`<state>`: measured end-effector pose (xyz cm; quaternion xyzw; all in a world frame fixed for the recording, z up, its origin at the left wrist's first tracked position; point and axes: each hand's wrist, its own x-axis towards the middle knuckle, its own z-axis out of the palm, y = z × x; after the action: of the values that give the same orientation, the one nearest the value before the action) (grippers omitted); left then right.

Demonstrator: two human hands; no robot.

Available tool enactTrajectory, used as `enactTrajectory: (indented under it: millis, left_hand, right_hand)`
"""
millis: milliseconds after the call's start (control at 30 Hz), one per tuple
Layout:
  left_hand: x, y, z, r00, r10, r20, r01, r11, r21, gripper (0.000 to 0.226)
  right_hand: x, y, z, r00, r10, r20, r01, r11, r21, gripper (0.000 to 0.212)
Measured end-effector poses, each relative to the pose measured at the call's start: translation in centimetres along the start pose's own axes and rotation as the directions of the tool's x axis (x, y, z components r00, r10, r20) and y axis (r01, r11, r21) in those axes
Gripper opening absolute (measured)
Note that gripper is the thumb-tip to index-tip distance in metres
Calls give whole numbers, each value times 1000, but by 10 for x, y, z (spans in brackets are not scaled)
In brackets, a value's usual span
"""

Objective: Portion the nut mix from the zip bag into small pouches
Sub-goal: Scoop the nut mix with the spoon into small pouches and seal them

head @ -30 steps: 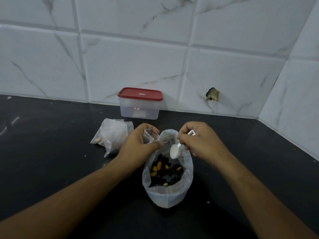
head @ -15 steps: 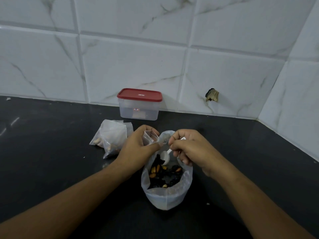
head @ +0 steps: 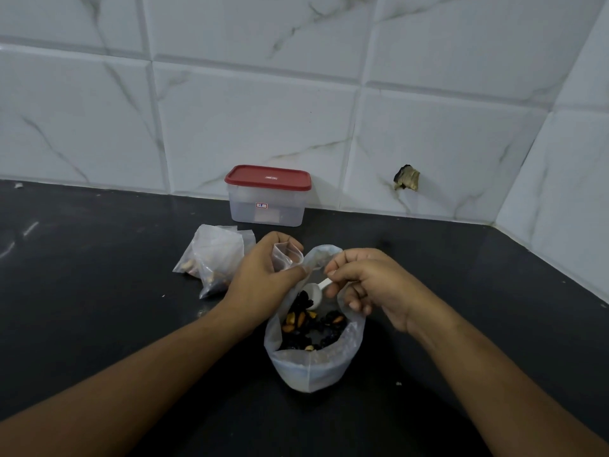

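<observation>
a black stone counter (head: 99,291) runs back to white marbled tiles (head: 247,120), with a clear red-lidded box (head: 267,196) against the wall at eleven o'clock from the zip bag (head: 313,371). the bag stands open near the counter's middle with the nut mix (head: 309,328) low inside it. filled pouches (head: 211,262) lie at ten o'clock from it. the likeliest mishap is a spill: the bag is soft and stands only on its own slack base, so a scoop (head: 313,293) dragged against its wall, or fingers catching the rim on the way out, could tip it over. the small pouch (head: 286,258) has a narrow mouth held by one hand alone, so a heaped load could shed nuts onto the counter, or the mouth could fold shut mid-pour. the left hand (head: 260,278) sits at eleven o'clock on the bag's rim, fingers curled round the small pouch with its mouth up. its thumb reaches the rim, though i cannot tell whether it pins it. the right hand (head: 372,285) hovers at one o'clock, palm down. thumb and forefinger pinch the scoop's handle, the other fingers curl loosely over the rim, and the bowl is dipped toward the mix. whether the bowl is loaded is unclear.
</observation>
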<state>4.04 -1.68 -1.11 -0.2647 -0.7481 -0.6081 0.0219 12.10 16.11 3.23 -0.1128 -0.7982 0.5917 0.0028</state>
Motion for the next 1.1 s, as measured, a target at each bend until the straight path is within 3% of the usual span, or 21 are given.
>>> enactTrajectory:
  millis: [267,433,600,667,800,933,1100]
  left_hand:
    - [0,1,-1,1000,-13,-8,13,1000,6,24]
    - [-2,2,0,1000,-16,0,16,1000,-20,31]
    - [-1,-3,0,999,-19,51,21,999,-40,34]
    - [0,-3,0,997,-8,70,11,999,-40,36]
    - [0,-2,2,997,30,65,-27,999,-33,31]
    - [0,-3,1,996,26,88,-19,997,-77,32]
    - [0,-2,0,995,44,87,-37,996,-81,31]
  right_hand:
    - [-1,-3,-10,998,13,-53,-8,994,106,12]
    - [-4,-10,-21,979,-85,-184,126,966,224,11]
    - [-10,-15,-13,970,-212,-114,235,940,246,10]
    - [-12,-15,-5,965,-254,-67,262,949,174,11]
    - [-14,-12,5,929,-370,5,367,920,-138,11]
    - [-14,-7,3,811,-581,64,548,718,-429,16]
    - [-11,-5,2,708,-686,165,609,475,-635,25]
